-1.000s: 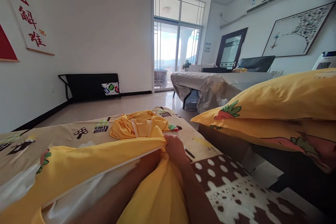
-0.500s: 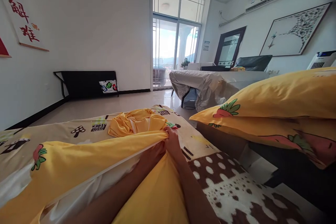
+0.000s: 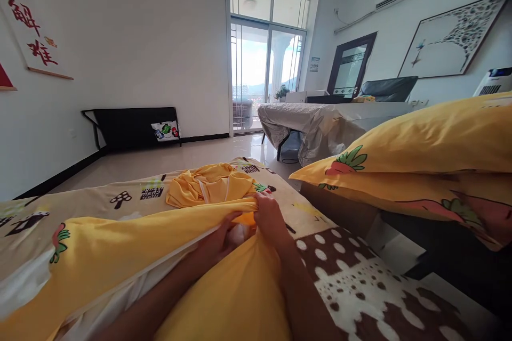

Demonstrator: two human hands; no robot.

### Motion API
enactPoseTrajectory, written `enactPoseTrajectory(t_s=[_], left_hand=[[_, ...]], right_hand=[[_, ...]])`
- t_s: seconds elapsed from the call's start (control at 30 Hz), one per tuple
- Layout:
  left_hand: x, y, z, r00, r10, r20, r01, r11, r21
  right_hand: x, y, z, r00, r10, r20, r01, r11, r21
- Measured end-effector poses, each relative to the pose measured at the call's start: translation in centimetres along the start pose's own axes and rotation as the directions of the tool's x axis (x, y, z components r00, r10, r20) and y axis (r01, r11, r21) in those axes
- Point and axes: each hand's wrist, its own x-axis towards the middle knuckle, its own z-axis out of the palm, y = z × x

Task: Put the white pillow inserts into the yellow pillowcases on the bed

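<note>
A yellow pillowcase (image 3: 132, 248) with a white pillow (image 3: 120, 298) inside lies across a patterned bed sheet (image 3: 352, 282). My left hand (image 3: 218, 242) reaches into the case's open end, fingers curled round its upper edge beside a bit of white filling. My right hand (image 3: 270, 218) pinches the far corner of the same opening. Just beyond my hands a second yellow case (image 3: 208, 189) lies crumpled.
Two stacked yellow pillows (image 3: 432, 165) with carrot prints rest at the right. A covered table (image 3: 320, 128) stands further off on the tiled floor, with a black rack (image 3: 132, 128) against the left wall and glass balcony doors (image 3: 264, 82) behind.
My left hand has come out from deep inside the case and now grips the opening's edge, exposing white filling. The right hand has stayed on the corner.
</note>
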Motion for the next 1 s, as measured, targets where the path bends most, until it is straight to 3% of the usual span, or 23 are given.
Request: enactPoseTrajectory(t_s=[0.07,0.1,0.17,0.2,0.27,0.33,0.4,0.5,0.6,0.7,0.77,0.87,1.0], left_hand=[[-0.1,-1.4,0.4,0.999,-0.044,-0.031,0.038,0.985,-0.166],[-0.3,-2.0,0.6,0.996,-0.062,-0.063,0.051,0.984,-0.168],[-0.8,-2.8,1.1,0.989,-0.02,-0.15,0.018,1.0,-0.012],[-1.2,-2.9,1.2,0.984,0.052,-0.172,-0.034,0.994,0.108],[-1.7,-2.8,1.4,0.969,0.222,-0.107,-0.18,0.934,0.31],[-1.9,-2.3,1.4,0.955,0.288,-0.063,-0.242,0.888,0.392],[-1.5,-1.9,1.4,0.975,0.197,-0.099,-0.151,0.926,0.347],[-0.6,-1.5,1.2,0.992,0.025,-0.124,0.005,0.973,0.229],[0.0,-0.4,0.6,0.994,0.108,-0.036,-0.093,0.95,0.298],[0.4,1.7,-0.1,0.966,0.238,0.096,-0.257,0.893,0.369],[0.9,3.1,-0.5,0.949,0.249,0.192,-0.304,0.881,0.362],[2.1,4.1,-0.4,0.946,0.186,0.264,-0.283,0.873,0.397],[3.9,2.8,0.4,0.972,-0.005,0.235,-0.118,0.852,0.509]], right_hand=[[-0.4,-1.1,-0.3,0.996,0.093,-0.01,-0.093,0.986,-0.138],[-0.6,-1.5,-0.4,0.992,0.123,-0.017,-0.124,0.977,-0.174],[-0.8,-1.8,-0.5,0.985,0.166,-0.038,-0.17,0.97,-0.176],[-0.7,-1.7,-0.4,0.983,0.175,-0.049,-0.18,0.973,-0.142],[-0.4,-1.2,-0.1,0.986,0.157,-0.057,-0.157,0.988,0.006],[0.1,-0.5,0.7,0.992,0.123,-0.035,-0.109,0.955,0.277],[0.7,0.1,1.6,0.995,0.099,0.007,-0.088,0.845,0.528],[1.3,0.6,2.8,0.994,0.089,0.067,-0.111,0.728,0.676],[1.7,1.0,3.6,0.992,0.07,0.105,-0.124,0.693,0.71],[1.8,1.5,3.7,0.994,0.066,0.09,-0.11,0.695,0.71],[1.8,1.6,3.4,0.996,0.059,0.063,-0.086,0.708,0.701],[1.5,1.2,2.4,0.999,0.011,0.05,-0.043,0.708,0.705],[1.1,0.7,0.9,0.989,-0.092,0.112,-0.032,0.613,0.79]])
